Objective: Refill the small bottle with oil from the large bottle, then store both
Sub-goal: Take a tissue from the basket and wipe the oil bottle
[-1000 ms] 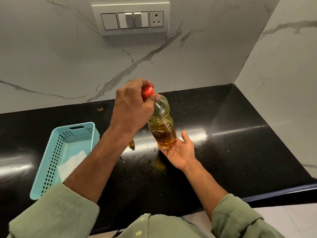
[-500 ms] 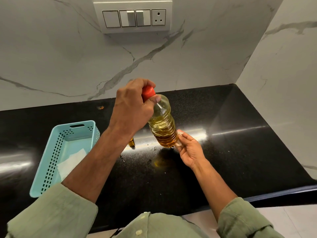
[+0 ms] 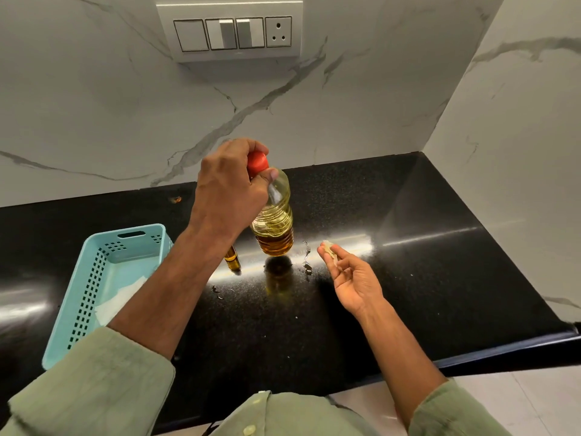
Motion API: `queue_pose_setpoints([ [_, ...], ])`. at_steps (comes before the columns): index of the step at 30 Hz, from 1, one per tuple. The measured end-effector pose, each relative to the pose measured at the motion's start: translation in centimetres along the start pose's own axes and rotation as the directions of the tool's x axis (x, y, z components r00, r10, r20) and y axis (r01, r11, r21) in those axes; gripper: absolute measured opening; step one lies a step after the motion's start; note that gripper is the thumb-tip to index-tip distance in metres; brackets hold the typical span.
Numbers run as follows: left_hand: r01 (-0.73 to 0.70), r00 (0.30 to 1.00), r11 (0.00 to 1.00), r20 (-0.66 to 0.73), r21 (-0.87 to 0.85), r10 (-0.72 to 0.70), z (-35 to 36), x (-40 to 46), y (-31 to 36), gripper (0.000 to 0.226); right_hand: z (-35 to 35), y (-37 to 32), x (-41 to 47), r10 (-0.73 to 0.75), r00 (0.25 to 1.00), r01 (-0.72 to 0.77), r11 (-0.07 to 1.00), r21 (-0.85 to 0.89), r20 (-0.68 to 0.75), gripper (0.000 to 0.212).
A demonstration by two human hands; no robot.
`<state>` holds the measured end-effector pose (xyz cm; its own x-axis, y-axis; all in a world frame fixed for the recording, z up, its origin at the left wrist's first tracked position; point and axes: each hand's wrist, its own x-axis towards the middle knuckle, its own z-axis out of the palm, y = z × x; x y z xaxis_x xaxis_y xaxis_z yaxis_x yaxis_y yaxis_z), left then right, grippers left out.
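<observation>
Head view, left hand (image 3: pixel 228 188) grip atop large bottle (image 3: pixel 273 220)

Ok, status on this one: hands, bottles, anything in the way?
Left hand gripping large bottle by red cap. Right hand off it, pinching a small scrap. Small bottle behind left forearm. Spill marks on counter.

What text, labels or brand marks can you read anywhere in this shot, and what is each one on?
None can be read.
Large bottle, gripped at its red cap by the left hand: no label shows.
Small bottle: mostly hidden behind the left arm, no text shows.
Scrap pinched in the right hand: too small to tell.
Switch panel and blue basket: no lettering.
</observation>
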<state>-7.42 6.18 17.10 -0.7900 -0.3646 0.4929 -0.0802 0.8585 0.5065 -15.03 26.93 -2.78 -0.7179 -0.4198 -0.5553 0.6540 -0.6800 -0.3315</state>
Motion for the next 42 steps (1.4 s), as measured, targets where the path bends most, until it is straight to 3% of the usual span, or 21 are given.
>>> queue_pose_setpoints([
  [8,0.003,0.999,1.000,0.032,0.028,-0.004,1.0,2.1,-0.7,0.044,-0.6,0.4,-0.2,-0.088,0.996,0.086,0.963,-0.253,0.003,0.028],
  [13,-0.001,0.999,1.000,0.036,0.028,0.000,2.7,3.5,-1.4,0.042,-1.6,0.8,-1.1,-0.136,0.990,0.128,0.821,-0.557,0.027,0.022],
  [16,0.012,0.997,1.000,0.070,0.023,-0.014,4.2,4.0,-1.9,0.042,-2.2,1.2,-1.7,-0.132,0.988,0.152,0.747,-0.647,0.080,0.022],
  [22,0.038,0.995,0.999,0.094,0.013,-0.039,6.5,3.9,-2.8,0.040,-2.5,1.9,-2.5,-0.124,0.986,0.167,0.687,-0.708,0.112,0.025],
  [28,0.069,0.991,0.998,0.117,0.001,-0.068,6.9,4.2,-3.3,0.047,-1.6,2.5,-2.9,-0.122,0.983,0.184,0.583,-0.792,0.138,0.014],
  [35,0.095,0.952,0.995,0.293,0.007,-0.093,5.3,3.6,-3.9,0.084,-0.4,3.4,-4.2,-0.094,0.985,0.170,0.513,-0.841,0.142,0.014],
  [40,0.186,0.975,0.976,0.143,-0.116,-0.169,1.3,-2.5,-6.0,0.077,0.0,3.9,-4.8,-0.126,0.976,0.215,0.391,-0.895,0.180,0.012],
  [42,0.294,0.955,0.948,0.076,-0.125,-0.286,-1.0,-6.3,-8.5,0.070,-0.1,4.1,-4.8,-0.128,0.973,0.228,0.388,-0.893,0.192,0.018],
])
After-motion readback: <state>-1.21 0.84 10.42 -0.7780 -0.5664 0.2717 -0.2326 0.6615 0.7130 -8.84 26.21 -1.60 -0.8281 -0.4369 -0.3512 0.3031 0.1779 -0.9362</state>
